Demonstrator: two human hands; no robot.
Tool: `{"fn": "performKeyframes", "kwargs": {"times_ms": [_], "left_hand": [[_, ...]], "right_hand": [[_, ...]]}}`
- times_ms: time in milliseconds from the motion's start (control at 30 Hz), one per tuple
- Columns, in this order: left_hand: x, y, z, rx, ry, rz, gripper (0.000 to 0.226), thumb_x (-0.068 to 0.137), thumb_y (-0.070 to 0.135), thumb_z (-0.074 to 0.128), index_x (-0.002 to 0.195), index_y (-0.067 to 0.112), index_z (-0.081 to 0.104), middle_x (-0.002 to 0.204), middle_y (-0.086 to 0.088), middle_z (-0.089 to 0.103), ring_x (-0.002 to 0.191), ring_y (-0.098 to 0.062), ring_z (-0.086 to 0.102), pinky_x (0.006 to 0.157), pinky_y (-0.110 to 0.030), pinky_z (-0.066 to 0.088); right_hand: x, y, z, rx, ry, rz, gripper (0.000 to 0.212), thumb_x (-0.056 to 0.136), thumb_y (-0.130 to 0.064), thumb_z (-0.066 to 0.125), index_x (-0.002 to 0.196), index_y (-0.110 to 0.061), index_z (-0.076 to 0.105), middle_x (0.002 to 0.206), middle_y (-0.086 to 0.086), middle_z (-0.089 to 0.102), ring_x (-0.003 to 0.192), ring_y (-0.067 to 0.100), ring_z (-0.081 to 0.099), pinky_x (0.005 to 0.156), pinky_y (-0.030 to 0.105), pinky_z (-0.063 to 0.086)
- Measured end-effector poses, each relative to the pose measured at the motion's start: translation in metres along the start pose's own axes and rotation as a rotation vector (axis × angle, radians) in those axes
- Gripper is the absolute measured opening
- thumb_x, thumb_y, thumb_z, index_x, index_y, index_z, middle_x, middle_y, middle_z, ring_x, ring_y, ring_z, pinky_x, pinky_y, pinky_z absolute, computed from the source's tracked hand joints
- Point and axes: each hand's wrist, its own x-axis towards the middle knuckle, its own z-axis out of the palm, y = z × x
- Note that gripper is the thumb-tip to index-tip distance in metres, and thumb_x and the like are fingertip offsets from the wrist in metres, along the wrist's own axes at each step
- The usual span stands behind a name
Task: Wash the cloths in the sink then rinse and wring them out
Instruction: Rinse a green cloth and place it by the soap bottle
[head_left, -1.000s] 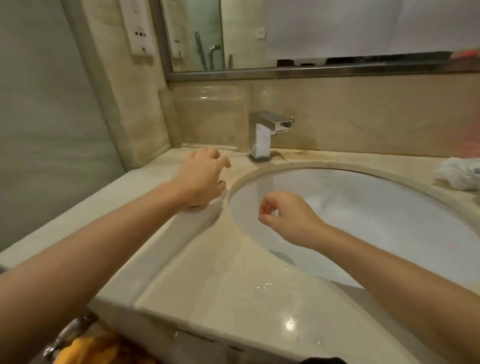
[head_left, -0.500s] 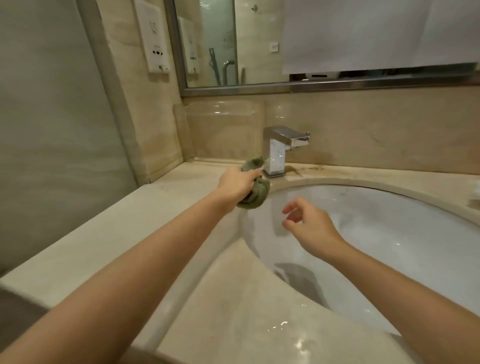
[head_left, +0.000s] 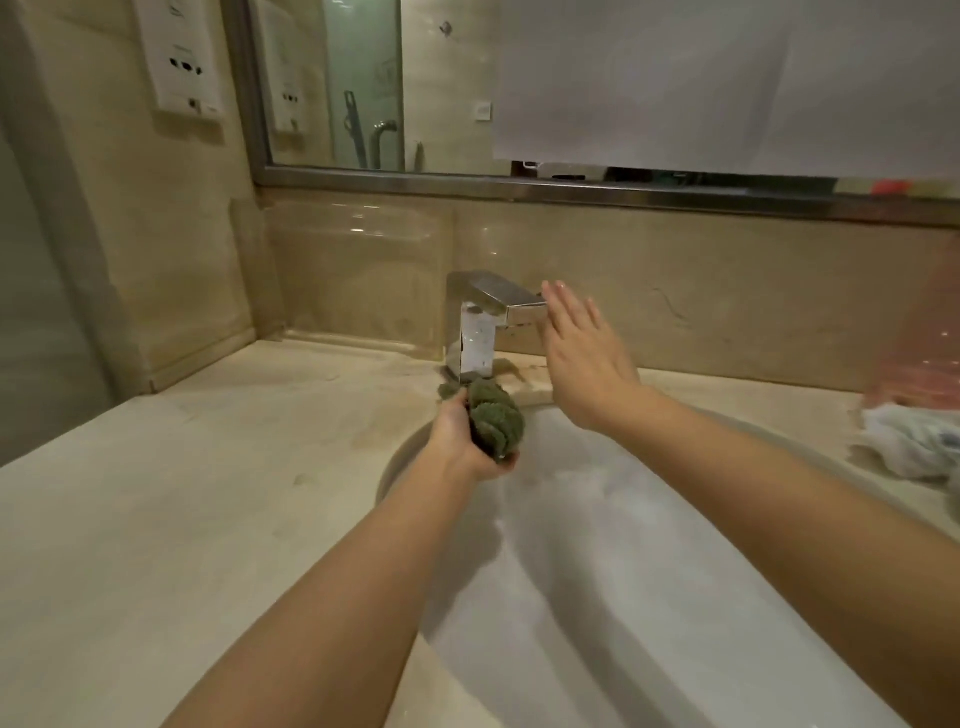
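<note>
Beige stone makes up the counter (head_left: 171, 499), which fills the left and lower left of the frame and runs out of view at the bottom edge; its surface is dull and lightly stained. Set into it, the white sink (head_left: 649, 597) takes the lower right, its near wall and right rim cut off by the frame, and its drain cannot be seen behind the forearms. Along the top, the mirror (head_left: 363, 83) is largely covered at upper right by a pale sheet (head_left: 727, 78), so little of the reflection can be made out. At the far right edge a reddish blur (head_left: 919, 332) is too smeared to identify, and below it a crumpled white cloth (head_left: 914, 441) lies on the counter, partly cut off. The square metal faucet (head_left: 483, 322) stands at centre behind the bowl's back rim. Just to its right the right hand (head_left: 582, 358) is held flat with fingers straight and together, holding nothing, its fingertips level with the spout end; whether they touch it cannot be told. The left hand (head_left: 467, 441) grips the green cloth (head_left: 493, 418), a dark, nubby, balled-up wad, over the bowl's back left edge right below the faucet. The bowl's middle lies open between the two forearms.
</note>
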Motion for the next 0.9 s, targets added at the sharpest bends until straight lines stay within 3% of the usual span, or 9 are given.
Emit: {"fn": "performKeyframes", "kwargs": {"times_ms": [133,267,367,467,533,600,667,767,900], "left_hand": [[0.002,-0.001,0.001,-0.107,-0.097,0.025,0.039,0.1,0.041,0.039,0.108,0.01,0.061,0.098,-0.015,0.057,0.083,-0.032,0.054,0.084,-0.059,0.047],[0.0,0.0,0.003,-0.161,-0.14,0.043,0.06,0.083,0.053,0.066,0.125,0.011,0.056,0.117,-0.024,0.056,0.098,-0.039,0.062,0.071,-0.053,0.059],[-0.004,-0.001,0.005,-0.111,-0.198,0.079,0.065,0.075,0.053,0.074,0.122,0.011,0.06,0.106,-0.018,0.065,0.09,-0.032,0.067,0.076,-0.044,0.059],[-0.007,-0.003,0.01,-0.048,-0.22,0.103,0.061,0.079,0.056,0.067,0.12,0.012,0.064,0.105,-0.014,0.068,0.095,-0.026,0.066,0.079,-0.037,0.057],[-0.01,-0.007,0.014,0.007,-0.252,0.117,0.053,0.084,0.057,0.06,0.109,0.011,0.069,0.101,-0.012,0.071,0.1,-0.025,0.064,0.083,-0.037,0.053],[-0.011,-0.01,0.016,0.033,-0.269,0.131,0.048,0.088,0.055,0.056,0.097,0.011,0.071,0.094,-0.011,0.074,0.099,-0.025,0.065,0.082,-0.039,0.051],[-0.012,-0.013,0.017,0.043,-0.243,0.154,0.053,0.09,0.059,0.049,0.101,0.012,0.071,0.099,-0.011,0.073,0.102,-0.026,0.064,0.085,-0.04,0.05],[-0.011,-0.018,0.021,0.122,-0.177,0.205,0.064,0.095,0.064,0.032,0.118,0.015,0.066,0.116,-0.008,0.067,0.106,-0.022,0.061,0.092,-0.037,0.046],[-0.01,-0.028,0.024,0.517,0.014,0.366,0.068,0.096,0.066,0.016,0.102,0.022,0.067,0.092,-0.002,0.069,0.084,-0.018,0.063,0.071,-0.033,0.051]], "right_hand": [[0.017,0.004,0.014,-0.136,0.006,-0.024,0.06,0.101,-0.021,0.025,0.152,-0.003,-0.002,0.158,0.017,-0.02,0.148,0.028,-0.014,0.121,0.043,-0.003],[0.027,0.004,0.018,0.017,-0.115,0.067,0.068,0.098,-0.013,0.035,0.152,-0.004,-0.006,0.158,0.011,-0.024,0.148,0.026,-0.015,0.121,0.042,-0.003],[0.026,-0.01,0.015,0.729,0.0,0.283,0.069,0.091,0.001,0.045,0.153,-0.007,0.016,0.163,0.006,0.0,0.15,0.024,-0.001,0.121,0.038,0.009],[0.009,-0.039,0.026,1.558,0.219,0.692,0.03,0.097,-0.011,0.041,0.118,-0.013,0.063,0.129,0.006,0.058,0.125,0.025,0.05,0.099,0.032,0.041],[-0.002,-0.055,0.032,2.037,0.143,0.795,0.033,0.099,-0.029,0.042,0.09,-0.013,0.07,0.104,0.007,0.069,0.104,0.026,0.064,0.089,0.035,0.051],[-0.01,-0.06,0.038,2.386,0.043,0.749,0.037,0.099,-0.037,0.044,0.088,-0.015,0.07,0.094,0.007,0.072,0.091,0.02,0.068,0.077,0.031,0.055],[-0.014,-0.06,0.041,2.458,0.053,0.686,0.028,0.099,-0.035,0.048,0.096,-0.015,0.068,0.094,0.003,0.071,0.089,0.016,0.068,0.069,0.024,0.052],[-0.016,-0.06,0.046,2.201,0.11,0.649,0.02,0.098,-0.029,0.051,0.114,-0.019,0.058,0.099,-0.004,0.063,0.091,0.009,0.062,0.073,0.021,0.049],[-0.013,-0.062,0.049,2.155,0.071,0.699,0.019,0.099,-0.032,0.047,0.111,-0.025,0.061,0.105,-0.001,0.066,0.098,0.016,0.063,0.085,0.035,0.052]]}}
